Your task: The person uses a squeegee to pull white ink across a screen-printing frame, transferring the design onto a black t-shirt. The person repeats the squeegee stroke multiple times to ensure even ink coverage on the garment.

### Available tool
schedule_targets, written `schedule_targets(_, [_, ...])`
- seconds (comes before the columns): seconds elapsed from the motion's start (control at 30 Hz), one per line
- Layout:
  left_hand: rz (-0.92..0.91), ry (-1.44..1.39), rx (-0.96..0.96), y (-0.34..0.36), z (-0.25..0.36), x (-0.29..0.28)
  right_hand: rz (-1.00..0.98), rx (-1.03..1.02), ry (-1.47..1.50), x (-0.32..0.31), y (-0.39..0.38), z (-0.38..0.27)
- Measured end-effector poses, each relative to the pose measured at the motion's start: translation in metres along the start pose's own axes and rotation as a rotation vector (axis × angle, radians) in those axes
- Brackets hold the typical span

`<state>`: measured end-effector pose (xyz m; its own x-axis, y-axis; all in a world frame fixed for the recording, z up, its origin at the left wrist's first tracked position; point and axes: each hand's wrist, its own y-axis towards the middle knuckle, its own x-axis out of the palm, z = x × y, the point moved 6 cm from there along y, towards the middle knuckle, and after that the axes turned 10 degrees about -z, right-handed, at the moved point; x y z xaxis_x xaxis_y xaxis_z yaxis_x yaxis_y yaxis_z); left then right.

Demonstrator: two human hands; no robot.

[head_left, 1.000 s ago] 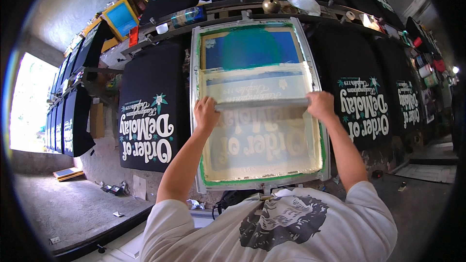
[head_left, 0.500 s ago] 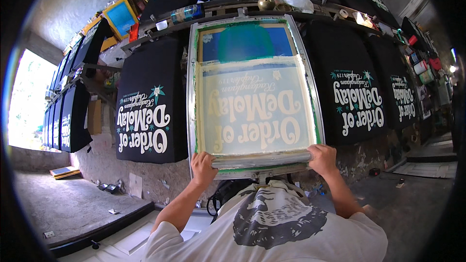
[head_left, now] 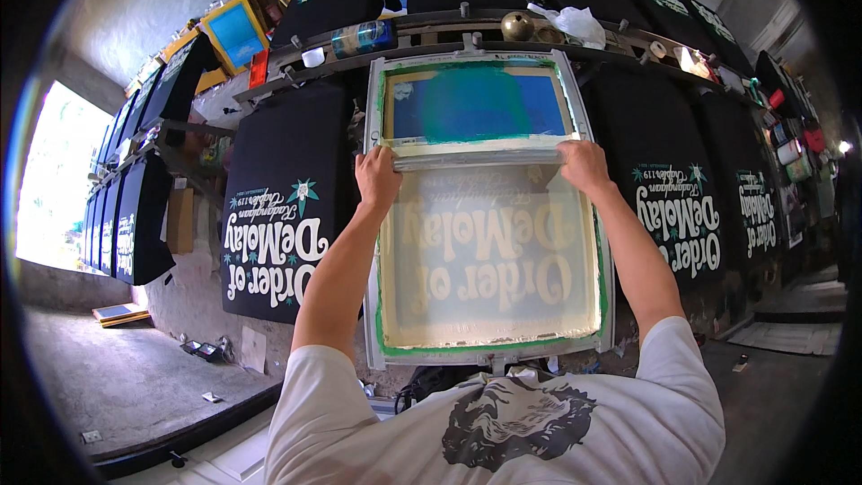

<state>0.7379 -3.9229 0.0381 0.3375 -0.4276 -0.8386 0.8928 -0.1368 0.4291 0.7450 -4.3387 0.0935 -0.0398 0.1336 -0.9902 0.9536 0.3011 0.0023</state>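
Observation:
A silver screen-printing frame (head_left: 603,287) lies in front of me, its mesh (head_left: 489,242) covered in pale cream ink over mirrored lettering, with a blue-and-green blocked panel (head_left: 471,103) at the far end. A long squeegee (head_left: 476,158) crosses the mesh just below that panel. My left hand (head_left: 378,175) is closed on the squeegee's left end and my right hand (head_left: 584,166) on its right end, both arms stretched forward. Whatever lies under the screen shows only faintly through the mesh.
Printed black shirts on boards (head_left: 269,153) flank the screen and line a back row. A metal rail (head_left: 422,18) carries a brass ball (head_left: 516,25), a plastic bag (head_left: 579,25) and cans. Yellow-framed screens (head_left: 235,33) stand back left; flat boards (head_left: 121,314) lie on the floor.
Half a second ago both hands held the squeegee at the screen's near edge. They are now near the far end, higher than a second ago, with the squeegee still gripped.

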Motion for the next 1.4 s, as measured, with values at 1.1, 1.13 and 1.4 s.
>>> schedule_targets(1.1, [-0.283, -0.178, 0.118, -0.335, 0.112, -0.125, 0.168, -0.062, 0.051, 0.016, -0.359, -0.111])
schedule_targets(1.13, [-0.323, -0.161, 0.102, -0.324, 0.118, -0.129, 0.144, -0.072, 0.058, 0.014, -0.356, -0.109])
schedule_targets(1.4, [-0.246, -0.206, 0.046, -0.298, 0.131, -0.154, 0.037, -0.055, 0.130, -0.015, -0.344, -0.096])
